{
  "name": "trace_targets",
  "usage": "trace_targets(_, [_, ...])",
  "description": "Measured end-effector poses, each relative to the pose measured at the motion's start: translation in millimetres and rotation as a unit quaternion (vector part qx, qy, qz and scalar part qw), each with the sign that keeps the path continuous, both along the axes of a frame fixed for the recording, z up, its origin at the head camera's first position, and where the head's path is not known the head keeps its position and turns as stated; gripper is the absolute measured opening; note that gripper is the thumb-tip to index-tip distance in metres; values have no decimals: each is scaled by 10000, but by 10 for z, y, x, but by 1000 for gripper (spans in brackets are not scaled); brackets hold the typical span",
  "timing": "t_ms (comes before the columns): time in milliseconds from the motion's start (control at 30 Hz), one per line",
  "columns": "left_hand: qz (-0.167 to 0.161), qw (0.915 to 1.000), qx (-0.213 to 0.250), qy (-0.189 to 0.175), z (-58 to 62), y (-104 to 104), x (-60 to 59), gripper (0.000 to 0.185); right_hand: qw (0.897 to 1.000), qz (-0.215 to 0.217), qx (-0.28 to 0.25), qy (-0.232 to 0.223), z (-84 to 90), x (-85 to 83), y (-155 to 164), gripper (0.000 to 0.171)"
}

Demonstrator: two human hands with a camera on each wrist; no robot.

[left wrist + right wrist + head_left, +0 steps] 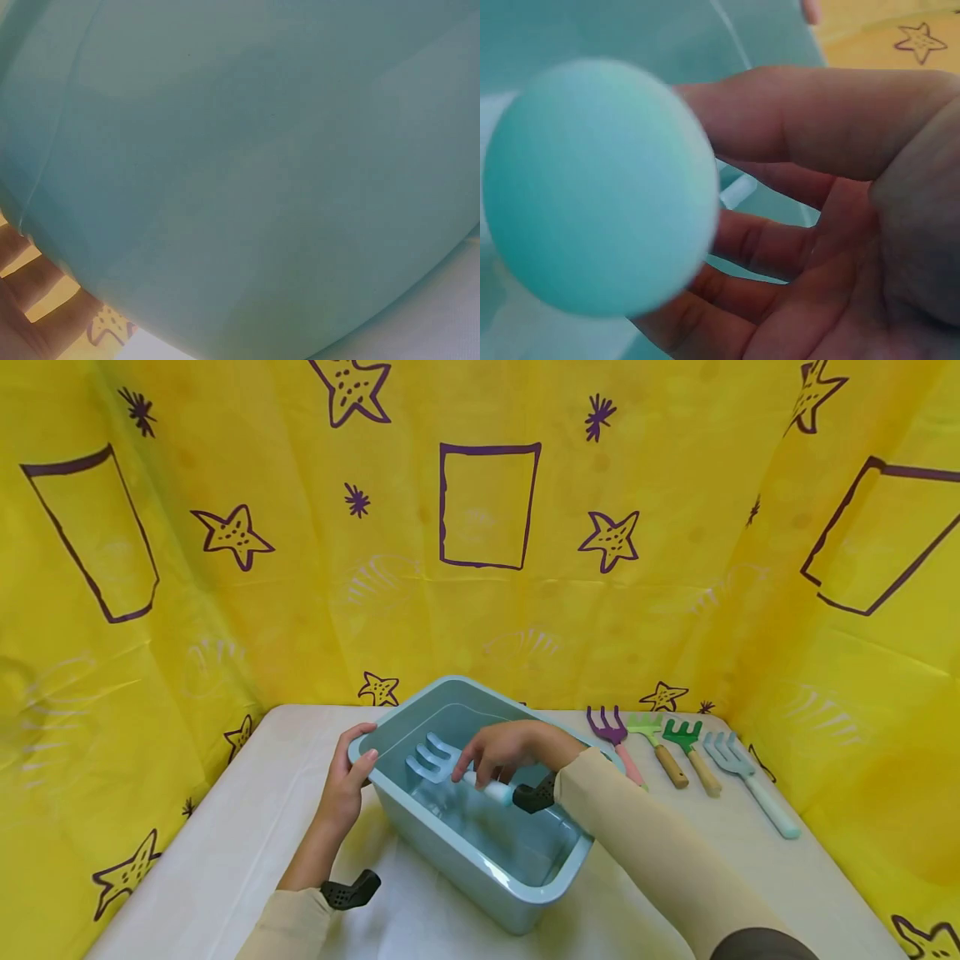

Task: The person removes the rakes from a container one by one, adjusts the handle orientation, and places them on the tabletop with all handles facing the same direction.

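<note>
A pale blue plastic bin (450,827) stands at an angle on the table. At its left corner my left hand (347,785) grips the rim, thumb over the edge; in the left wrist view the fingers (45,307) lie along the bin's outside. Over the bin's opening, my right hand (510,750) pinches the handle of a light blue hand fork (435,760). The fork's tines point to the far left, inside the bin. Close up in the right wrist view, the round handle end (600,187) hides part of the fingers.
Several hand forks lie in a row on the right: a purple one with a pink handle (618,743), a light green one (663,752), a dark green one (692,752) and a light blue one (753,785). Yellow patterned cloth (300,635) walls the white table (247,793).
</note>
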State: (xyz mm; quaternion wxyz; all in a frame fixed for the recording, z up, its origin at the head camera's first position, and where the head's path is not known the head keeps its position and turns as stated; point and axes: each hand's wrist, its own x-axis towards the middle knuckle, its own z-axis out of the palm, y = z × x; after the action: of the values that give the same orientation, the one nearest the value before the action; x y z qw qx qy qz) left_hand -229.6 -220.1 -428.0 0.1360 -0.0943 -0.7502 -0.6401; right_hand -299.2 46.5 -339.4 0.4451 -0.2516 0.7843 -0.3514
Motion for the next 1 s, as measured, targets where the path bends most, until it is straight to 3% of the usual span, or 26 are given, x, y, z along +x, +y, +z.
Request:
trace_targets(233, [-5,10000,8,23,-14,5,-3,43,9997,-5,-231,57,84,18,49,29])
trace_targets(400, [22,10000,-23,8,-12,2,-4,43,9984,23,-307,467,161,48,120,30])
trace_targets(700, [35,10000,-43,-56,7,-6,1,45,9897,-324,-564,1278,295,120,405,36])
trace_targets(1000, [61,9999,-92,-42,4,11,1,45,9838,-680,-819,1444,393,190,728,40])
